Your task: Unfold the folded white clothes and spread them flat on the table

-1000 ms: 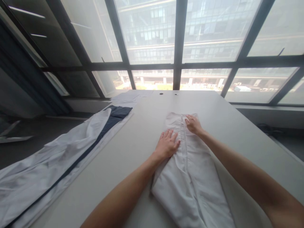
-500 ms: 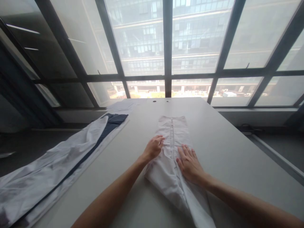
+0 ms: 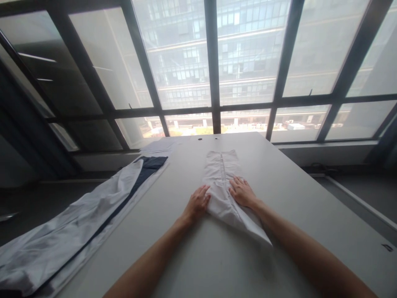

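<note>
A white garment [image 3: 222,176] lies folded into a long narrow strip on the white table, with a lengthwise line where its two sides meet down the middle. Its near end tapers to a pointed corner towards the lower right, and creases run across the cloth. At the left edge of the strip, my left hand [image 3: 197,203] rests with its fingers slightly bent and touching the cloth. My right hand [image 3: 243,192] lies flat on the right half, fingers stretched out just beside the middle line. Parts of the cloth under both hands are hidden.
Along the left side of the table [image 3: 310,215] lie more white garments [image 3: 83,219] with a dark blue cloth [image 3: 149,165] between them. Some white sheets [image 3: 159,145] are at the far left corner. Tall windows [image 3: 182,62] stand behind the table.
The near end of the white garment has been drawn up and away from me, so the strip is shorter. My left hand has slid nearer and loosened; my right hand appears slightly farther up.
</note>
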A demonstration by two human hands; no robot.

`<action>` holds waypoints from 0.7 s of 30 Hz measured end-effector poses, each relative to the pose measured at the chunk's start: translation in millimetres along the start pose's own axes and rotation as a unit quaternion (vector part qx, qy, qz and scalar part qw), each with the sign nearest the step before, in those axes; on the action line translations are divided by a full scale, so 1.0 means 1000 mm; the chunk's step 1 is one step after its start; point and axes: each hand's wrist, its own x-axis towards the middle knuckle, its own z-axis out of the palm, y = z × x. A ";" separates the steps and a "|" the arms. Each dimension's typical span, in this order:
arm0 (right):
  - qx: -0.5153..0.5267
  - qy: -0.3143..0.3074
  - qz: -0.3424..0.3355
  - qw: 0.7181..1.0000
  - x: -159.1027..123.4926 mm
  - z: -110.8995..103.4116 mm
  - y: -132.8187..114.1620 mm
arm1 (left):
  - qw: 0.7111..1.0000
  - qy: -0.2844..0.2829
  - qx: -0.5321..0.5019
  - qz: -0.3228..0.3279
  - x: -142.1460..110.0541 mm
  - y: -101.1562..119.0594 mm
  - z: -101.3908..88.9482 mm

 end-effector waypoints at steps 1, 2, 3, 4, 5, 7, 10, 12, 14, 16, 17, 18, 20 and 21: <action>0.003 0.008 -0.002 1.000 -0.001 0.001 0.001 | 1.000 -0.002 0.000 -0.002 0.000 -0.001 0.001; 0.005 0.017 -0.003 1.000 -0.002 0.002 0.001 | 1.000 -0.005 0.000 -0.003 0.000 -0.002 0.001; 0.006 0.028 -0.004 1.000 -0.004 0.002 0.001 | 1.000 -0.008 -0.002 -0.002 0.000 -0.003 0.002; 0.005 0.041 -0.005 0.999 -0.007 0.002 0.001 | 1.000 -0.011 -0.004 0.000 0.000 -0.003 0.002; 0.003 0.056 -0.008 0.998 -0.009 0.001 0.001 | 1.000 -0.013 -0.008 0.004 0.000 -0.003 0.002; 0.003 0.087 -0.021 0.996 -0.013 -0.002 0.000 | 1.000 -0.015 -0.019 0.015 0.000 -0.002 0.001; 0.020 0.109 -0.048 0.993 -0.017 -0.009 -0.001 | 0.998 -0.011 -0.062 0.026 -0.001 0.001 -0.001; 0.030 0.105 -0.058 0.992 -0.018 -0.013 -0.002 | 0.993 -0.002 -0.112 0.027 -0.002 0.004 -0.004; 0.032 0.099 -0.062 0.993 -0.020 -0.015 -0.002 | 0.985 0.010 -0.169 0.027 -0.004 0.008 -0.008; 0.035 0.096 -0.065 0.993 -0.021 -0.017 -0.003 | 0.971 0.018 -0.239 0.012 -0.006 0.012 -0.013; 0.035 0.096 -0.066 0.993 -0.022 -0.018 -0.003 | 0.960 0.021 -0.280 -0.004 -0.007 0.014 -0.015; 0.036 0.097 -0.066 0.992 -0.022 -0.018 -0.003 | 0.947 0.025 -0.320 -0.023 -0.007 0.016 -0.017; 0.039 0.099 -0.066 0.992 -0.022 -0.019 -0.002 | 0.919 0.040 -0.388 -0.061 -0.008 0.017 -0.021; 0.041 0.100 -0.065 0.992 -0.022 -0.019 -0.002 | 0.906 0.052 -0.412 -0.077 -0.008 0.016 -0.024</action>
